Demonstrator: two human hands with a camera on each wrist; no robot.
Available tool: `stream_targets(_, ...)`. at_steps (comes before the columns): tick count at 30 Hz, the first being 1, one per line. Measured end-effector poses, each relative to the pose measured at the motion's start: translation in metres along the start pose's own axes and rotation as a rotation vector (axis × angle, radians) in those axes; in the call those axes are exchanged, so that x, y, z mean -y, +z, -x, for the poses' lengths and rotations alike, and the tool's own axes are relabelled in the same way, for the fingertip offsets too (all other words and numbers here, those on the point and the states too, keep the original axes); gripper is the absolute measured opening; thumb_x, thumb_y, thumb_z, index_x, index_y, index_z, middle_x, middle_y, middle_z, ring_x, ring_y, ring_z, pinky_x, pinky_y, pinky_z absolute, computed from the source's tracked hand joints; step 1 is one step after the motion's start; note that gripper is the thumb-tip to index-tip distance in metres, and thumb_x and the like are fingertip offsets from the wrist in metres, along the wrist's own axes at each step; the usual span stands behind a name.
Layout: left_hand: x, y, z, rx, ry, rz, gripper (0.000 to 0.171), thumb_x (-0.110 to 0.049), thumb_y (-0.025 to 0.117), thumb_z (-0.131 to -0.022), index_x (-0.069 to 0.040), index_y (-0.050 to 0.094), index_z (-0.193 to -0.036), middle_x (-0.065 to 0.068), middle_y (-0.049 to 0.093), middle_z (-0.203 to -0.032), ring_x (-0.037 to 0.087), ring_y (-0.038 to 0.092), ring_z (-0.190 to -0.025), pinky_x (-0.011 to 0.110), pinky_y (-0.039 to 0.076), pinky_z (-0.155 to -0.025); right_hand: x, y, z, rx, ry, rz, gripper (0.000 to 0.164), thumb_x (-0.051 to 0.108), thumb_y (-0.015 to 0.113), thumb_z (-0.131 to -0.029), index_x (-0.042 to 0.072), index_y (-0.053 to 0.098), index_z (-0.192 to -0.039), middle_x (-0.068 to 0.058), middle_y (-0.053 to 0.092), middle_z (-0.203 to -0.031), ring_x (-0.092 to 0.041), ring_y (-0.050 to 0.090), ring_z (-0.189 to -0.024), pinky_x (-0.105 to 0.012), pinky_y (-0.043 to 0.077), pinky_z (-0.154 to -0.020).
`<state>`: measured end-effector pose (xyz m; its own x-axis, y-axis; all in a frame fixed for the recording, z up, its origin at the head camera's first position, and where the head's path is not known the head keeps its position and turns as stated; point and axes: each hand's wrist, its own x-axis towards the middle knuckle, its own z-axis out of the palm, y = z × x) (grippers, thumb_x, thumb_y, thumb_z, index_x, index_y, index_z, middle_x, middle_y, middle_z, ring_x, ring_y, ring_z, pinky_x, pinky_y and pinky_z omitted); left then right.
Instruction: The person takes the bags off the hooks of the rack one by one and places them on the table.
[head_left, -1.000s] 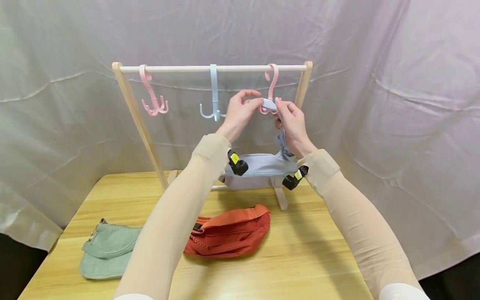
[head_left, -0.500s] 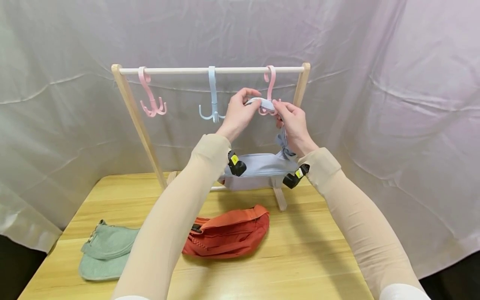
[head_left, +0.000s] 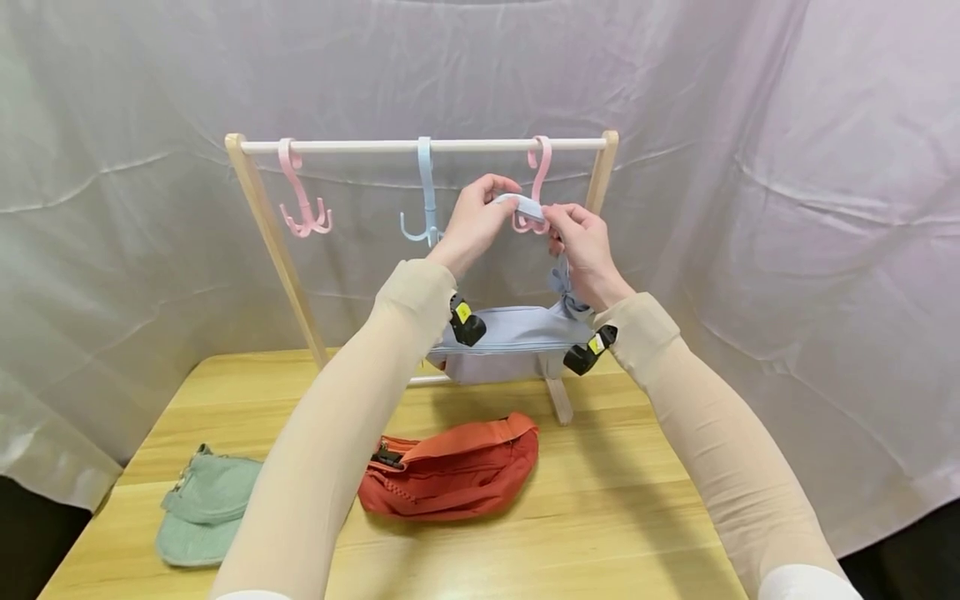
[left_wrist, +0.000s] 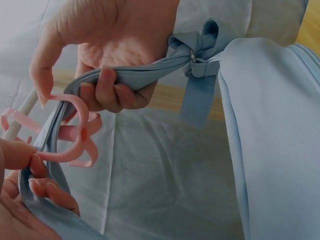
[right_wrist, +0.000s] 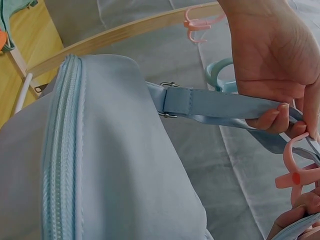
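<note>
A pale blue bag [head_left: 517,327] hangs below the right-hand pink hook [head_left: 541,171] by its fabric strap [head_left: 527,207], which passes over one of the hook's prongs. My left hand [head_left: 476,218] grips the strap left of the prongs, fingers curled round it in the right wrist view. With thumb and fingertips, my right hand [head_left: 588,248] pinches the strap right beside the prongs. A tied bow [left_wrist: 200,55] joins strap and bag on the right side; a metal ring buckle [right_wrist: 169,100] does so on the left. The zip [right_wrist: 62,150] runs along the bag's top.
A wooden rack with a white rail [head_left: 352,147] also carries another pink hook [head_left: 303,196] and a light blue hook [head_left: 428,187]. On the wooden table [head_left: 600,508] lie a red waist bag [head_left: 457,475] and a green bag [head_left: 210,508]. A grey curtain [head_left: 735,275] surrounds it.
My left hand has drawn slightly left, and more strap shows between my hands. My right hand has shifted a little left and down along with it, still pinching.
</note>
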<state>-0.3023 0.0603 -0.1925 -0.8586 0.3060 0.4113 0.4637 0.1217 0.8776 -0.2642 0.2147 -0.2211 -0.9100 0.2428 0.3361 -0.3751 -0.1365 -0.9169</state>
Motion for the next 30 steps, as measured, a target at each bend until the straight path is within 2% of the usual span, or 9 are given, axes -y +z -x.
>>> stream_targets(7,-0.006,-0.002,-0.002,0.014,-0.003,-0.033,0.023,-0.012,0.055,-0.1,-0.004,0.063,-0.119,0.002,0.06,-0.095,0.012,0.051,-0.089,0.02,0.037,-0.079,-0.002,0.0,0.001,0.001,-0.007,-0.011,0.027,0.01,0.062,-0.095,0.02,0.063,-0.071,0.007,0.051,-0.062,-0.006,0.04,-0.053,-0.02,0.034,-0.055)
stream_targets(16,-0.021,-0.007,-0.007,0.04,-0.016,-0.066,0.022,-0.016,0.052,-0.103,-0.007,0.061,-0.121,0.0,0.058,-0.093,0.016,0.055,-0.091,0.022,0.041,-0.079,0.0,0.002,0.001,0.01,-0.028,0.003,0.027,0.009,0.061,-0.096,0.021,0.064,-0.072,0.007,0.05,-0.063,-0.007,0.041,-0.053,-0.02,0.035,-0.055)
stream_targets(23,-0.026,-0.006,-0.006,0.023,0.03,-0.053,0.021,-0.015,0.054,-0.103,-0.007,0.063,-0.12,-0.004,0.055,-0.088,0.012,0.05,-0.087,0.021,0.039,-0.08,0.003,0.004,0.001,0.026,-0.036,-0.013,0.023,0.007,0.059,-0.096,0.019,0.064,-0.077,0.007,0.051,-0.064,-0.006,0.041,-0.053,-0.019,0.035,-0.054)
stream_targets(30,-0.024,-0.005,-0.004,0.001,0.098,0.0,0.019,-0.014,0.056,-0.102,-0.006,0.063,-0.118,-0.004,0.054,-0.081,0.01,0.048,-0.078,0.02,0.037,-0.073,0.007,0.003,0.001,0.056,-0.033,-0.015,0.024,0.007,0.059,-0.097,0.019,0.067,-0.078,0.008,0.05,-0.063,-0.006,0.04,-0.053,-0.019,0.035,-0.055)
